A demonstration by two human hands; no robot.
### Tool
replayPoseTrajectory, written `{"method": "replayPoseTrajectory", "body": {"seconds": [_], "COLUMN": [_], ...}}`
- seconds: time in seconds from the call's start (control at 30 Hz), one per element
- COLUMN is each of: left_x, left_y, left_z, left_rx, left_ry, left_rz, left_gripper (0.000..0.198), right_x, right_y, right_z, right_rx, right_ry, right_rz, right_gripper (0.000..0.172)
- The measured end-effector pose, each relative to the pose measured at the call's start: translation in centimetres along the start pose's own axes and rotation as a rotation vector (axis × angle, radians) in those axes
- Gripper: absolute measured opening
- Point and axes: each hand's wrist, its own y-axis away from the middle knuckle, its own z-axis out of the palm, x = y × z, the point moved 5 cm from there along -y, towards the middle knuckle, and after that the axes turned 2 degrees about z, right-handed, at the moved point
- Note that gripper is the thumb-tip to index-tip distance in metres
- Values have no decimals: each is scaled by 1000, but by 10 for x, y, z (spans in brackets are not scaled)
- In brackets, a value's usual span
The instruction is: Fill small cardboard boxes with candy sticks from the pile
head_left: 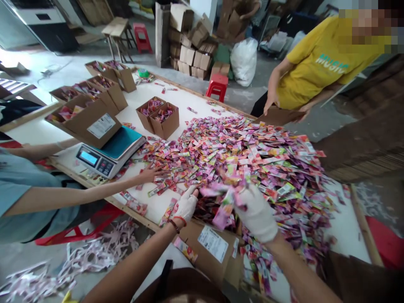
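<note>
My right hand (257,212), in a white glove, is closed on several pink and purple packets (224,210) over a cardboard box (205,242) at the table's near edge. That box has a white label and packets inside. At its left rim is my left hand (186,205), also gloved, with a red band at the wrist; its fingers point toward the pile, and whether they hold anything is not visible. A large heap of small colourful packets (233,147) spreads just beyond both hands.
A co-worker's hand (150,173) reaches into the packets from the left, beside a scale (91,159) bearing a filled box (99,126). More filled boxes (160,118) stand behind. A person in a yellow shirt (328,63) holds cardboard across the table.
</note>
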Motion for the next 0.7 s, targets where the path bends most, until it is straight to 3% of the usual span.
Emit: {"method": "replayPoseTrajectory", "body": {"seconds": [0.1, 0.2, 0.27, 0.33, 0.43, 0.53, 0.63, 0.7], "left_x": [2, 13, 28, 39, 33, 17, 7, 11], "left_y": [4, 17, 32, 50, 64, 55, 40, 37], "left_z": [6, 2, -2, 2, 23, 50, 74, 77], "left_rx": [-65, -134, -210, -362, -582, -576, -507, -511], "left_ry": [6, -67, -235, -559, -1192, -1580, -1653, -1640], "left_rz": [16, 141, 333, 522, 649, 622, 583, 597], "left_gripper": [26, 34, 37, 39, 22, 27, 34, 33], "right_x": [-37, -44, -38, -32, -28, -33, -35, -26], "right_y": [21, 17, 8, 4, 14, 30, 33, 28], "right_z": [58, 100, 97, 76, 46, 49, 56, 45], "right_rx": [-358, -618, -636, -575, -466, -565, -684, -671], "right_ry": [34, 39, -32, -107, 14, 202, 202, 142], "right_rz": [-223, -284, -249, -208, -109, -25, -29, -27], "right_gripper": [25, 49, 61, 63, 46, 33, 29, 22]}}
